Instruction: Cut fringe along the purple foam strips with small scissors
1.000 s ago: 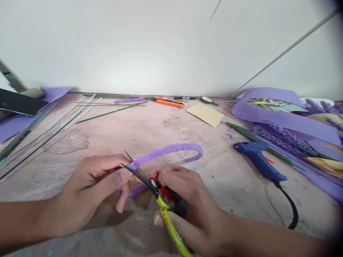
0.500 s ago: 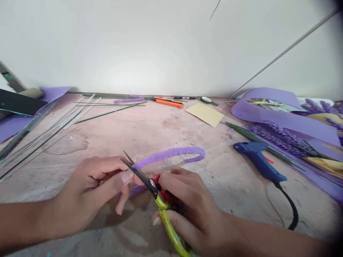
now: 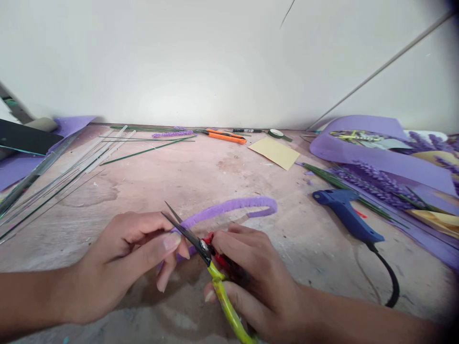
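Note:
A long purple strip [image 3: 229, 205] curves in a loop above the table, its far end bent round to the right. My left hand [image 3: 132, 248] pinches the near part of this strip between thumb and index finger. Scissors [image 3: 226, 306] with yellow and red handles are in my right hand [image 3: 251, 267], whose fingers wrap round the handles. The black blades are parted and cross the strip right beside my left fingertips. Another stretch of purple shows below the blades, partly hidden by my left fingers.
A blue glue gun [image 3: 347, 215] with a black cable lies at the right, near purple sheets [image 3: 380, 162] and lavender stems. Farther back are a yellow paper [image 3: 274, 153], an orange cutter [image 3: 226, 137] and green tape [image 3: 276, 134]. Thin wires and clear sticks [image 3: 111, 148] lie left.
My left hand and the purple strip have shifted slightly to the right. The scissors and my right hand have hardly moved.

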`<state>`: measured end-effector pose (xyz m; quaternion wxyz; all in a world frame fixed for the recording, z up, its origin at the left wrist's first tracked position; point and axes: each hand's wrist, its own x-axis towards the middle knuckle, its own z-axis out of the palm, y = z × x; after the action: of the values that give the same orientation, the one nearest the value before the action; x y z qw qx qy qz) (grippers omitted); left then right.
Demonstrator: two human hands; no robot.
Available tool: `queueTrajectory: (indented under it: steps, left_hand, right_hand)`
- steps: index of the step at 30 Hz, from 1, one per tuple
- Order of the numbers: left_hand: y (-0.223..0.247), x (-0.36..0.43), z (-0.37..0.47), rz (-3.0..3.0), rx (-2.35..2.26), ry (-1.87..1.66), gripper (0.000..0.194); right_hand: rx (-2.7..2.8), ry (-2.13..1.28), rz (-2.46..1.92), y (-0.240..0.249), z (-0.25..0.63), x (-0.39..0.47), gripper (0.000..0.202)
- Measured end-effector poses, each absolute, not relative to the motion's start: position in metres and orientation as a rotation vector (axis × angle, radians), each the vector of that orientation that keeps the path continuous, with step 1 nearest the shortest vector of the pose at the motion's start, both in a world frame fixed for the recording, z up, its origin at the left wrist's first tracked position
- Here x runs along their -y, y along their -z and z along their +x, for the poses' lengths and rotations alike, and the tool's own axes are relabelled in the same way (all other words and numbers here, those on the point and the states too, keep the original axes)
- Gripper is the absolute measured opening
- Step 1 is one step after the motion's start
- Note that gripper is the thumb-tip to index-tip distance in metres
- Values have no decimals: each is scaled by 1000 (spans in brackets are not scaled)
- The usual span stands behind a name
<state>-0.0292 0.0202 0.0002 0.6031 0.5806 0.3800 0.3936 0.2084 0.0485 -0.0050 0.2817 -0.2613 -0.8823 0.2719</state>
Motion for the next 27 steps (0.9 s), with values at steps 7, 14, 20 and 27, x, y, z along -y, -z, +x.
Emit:
queueTrajectory:
  steps: [7,14,20,27]
  left_hand:
    - [1,-19,-32,1425,-925,-957,39]
    - [0,-20,-32,1473,-943,-917,44]
    - [-4,-22,-31,1567,-993,-918,45]
    - [-4,-21,-31,1572,-992,-939,44]
  right_hand:
    - [2327,-774,-701,2,204,-49,45]
    - [2365,-774,-728,3,206,-49,37]
    - [2387,-696,-714,5,207,-49,31]
    - [2374,-684,-679,6,208,-50,34]
